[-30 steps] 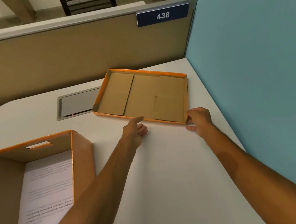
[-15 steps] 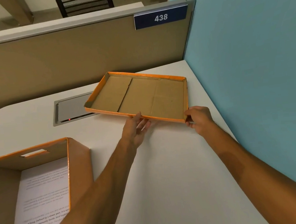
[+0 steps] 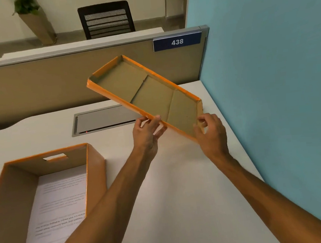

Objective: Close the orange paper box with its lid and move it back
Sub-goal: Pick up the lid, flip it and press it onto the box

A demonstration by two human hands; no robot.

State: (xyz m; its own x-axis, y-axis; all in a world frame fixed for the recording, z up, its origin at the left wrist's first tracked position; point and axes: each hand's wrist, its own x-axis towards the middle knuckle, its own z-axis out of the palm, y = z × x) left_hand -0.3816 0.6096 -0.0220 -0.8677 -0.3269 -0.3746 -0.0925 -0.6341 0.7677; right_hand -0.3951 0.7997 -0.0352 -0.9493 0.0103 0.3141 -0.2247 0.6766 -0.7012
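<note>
The orange lid (image 3: 149,94) is in the air above the white desk, tilted steeply with its brown cardboard inside facing me. My left hand (image 3: 146,130) pinches its near long edge. My right hand (image 3: 211,131) grips its near right corner. The open orange paper box (image 3: 93,168) stands at the lower left of the desk, apart from both hands, with printed white sheets (image 3: 63,202) lying inside and a handle slot in its far wall.
A grey cable hatch (image 3: 104,119) is set into the desk (image 3: 183,198) behind the box. A beige partition (image 3: 33,89) with a blue "438" sign (image 3: 177,42) runs along the back. A blue wall (image 3: 269,70) borders the desk's right edge.
The lid has risen off the desk and tipped up steeply, its far left end now highest. Both hands closed on its near edge and lifted with it.
</note>
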